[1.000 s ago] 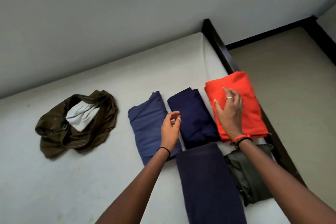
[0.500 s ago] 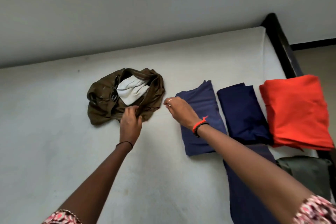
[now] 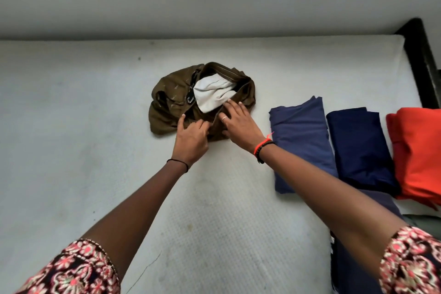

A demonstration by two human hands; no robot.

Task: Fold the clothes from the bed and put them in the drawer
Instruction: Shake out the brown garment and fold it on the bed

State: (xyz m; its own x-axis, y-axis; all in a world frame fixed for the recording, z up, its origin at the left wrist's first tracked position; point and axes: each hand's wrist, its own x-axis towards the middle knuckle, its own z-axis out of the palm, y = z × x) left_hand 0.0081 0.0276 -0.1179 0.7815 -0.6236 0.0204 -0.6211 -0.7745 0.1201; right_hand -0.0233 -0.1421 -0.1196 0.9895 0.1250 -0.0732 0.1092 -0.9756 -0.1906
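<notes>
Olive garment crumpled mid-bed, 10 o'clock of folded blue cloth. Left hand: fingers curled into near edge. Right hand: fingers straight, apart, resting on fabric. Step, as judged: taking up unfolded piece; next needs lifting and spreading flat for folding

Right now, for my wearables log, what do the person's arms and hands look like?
Left hand: thin black band at the wrist. Right hand: slim ring on one finger, orange-red cord and dark beaded bracelet at the wrist. Both arms wear short sleeves, dark with red, pink and cream flowers.
</notes>
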